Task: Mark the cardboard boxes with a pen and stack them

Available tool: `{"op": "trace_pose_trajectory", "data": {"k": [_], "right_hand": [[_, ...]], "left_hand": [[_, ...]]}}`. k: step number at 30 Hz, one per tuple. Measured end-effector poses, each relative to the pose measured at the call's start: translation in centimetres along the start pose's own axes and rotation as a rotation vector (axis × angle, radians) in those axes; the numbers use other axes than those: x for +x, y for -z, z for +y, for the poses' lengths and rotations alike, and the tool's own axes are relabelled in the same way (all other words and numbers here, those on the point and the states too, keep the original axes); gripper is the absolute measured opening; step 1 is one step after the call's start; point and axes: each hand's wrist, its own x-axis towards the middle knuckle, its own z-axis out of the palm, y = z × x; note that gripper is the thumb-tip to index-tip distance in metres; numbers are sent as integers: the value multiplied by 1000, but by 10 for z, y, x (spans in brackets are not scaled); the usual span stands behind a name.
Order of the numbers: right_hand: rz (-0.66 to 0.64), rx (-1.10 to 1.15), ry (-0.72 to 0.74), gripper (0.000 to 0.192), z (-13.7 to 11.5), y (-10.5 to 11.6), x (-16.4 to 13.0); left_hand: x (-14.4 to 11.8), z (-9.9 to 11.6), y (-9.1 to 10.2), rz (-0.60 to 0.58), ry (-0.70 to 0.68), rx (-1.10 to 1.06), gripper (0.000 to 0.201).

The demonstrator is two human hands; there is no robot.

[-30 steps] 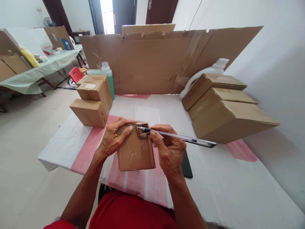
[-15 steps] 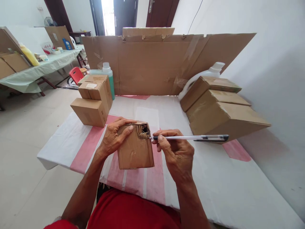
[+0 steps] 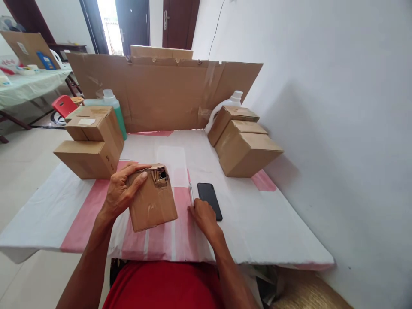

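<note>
Two hands observed: left hand (image 3: 120,193) wraps the torn top corner of a small cardboard box (image 3: 152,201), held tilted over the table (image 3: 273,231). Right hand (image 3: 202,214) rests low, fingertips pinching a slim pen (image 3: 191,193) lying flat, pointing away, beside a black phone (image 3: 210,200).

Bright, even daylight; wide-angle view.
The doorway (image 3: 107,25) was blown out to white, soft shadows fell on the wall (image 3: 337,128), and straight edges bowed near the corners.
</note>
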Motion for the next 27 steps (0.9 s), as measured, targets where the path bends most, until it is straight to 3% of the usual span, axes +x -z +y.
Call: {"op": "trace_pose_trajectory", "data": {"k": [6, 10, 14, 17, 22, 27], "right_hand": [[74, -59, -65, 27, 5, 2, -13], [219, -64, -196, 41, 29, 9, -14], [199, 37, -259, 60, 53, 10, -2], [191, 188, -271, 66, 63, 8, 11], [172, 595, -128, 40, 68, -2, 13], [137, 1129, 5, 61, 50, 8, -20]], "left_hand": [[-1, 3, -1, 14, 1, 13, 26], [-1, 5, -1, 22, -4, 6, 24], [-2, 6, -2, 28, -1, 19, 24], [-2, 5, -3, 31, -7, 14, 25], [-7, 5, -3, 31, -7, -22, 25], [-17, 9, -5, 20, -19, -13, 23]]}}
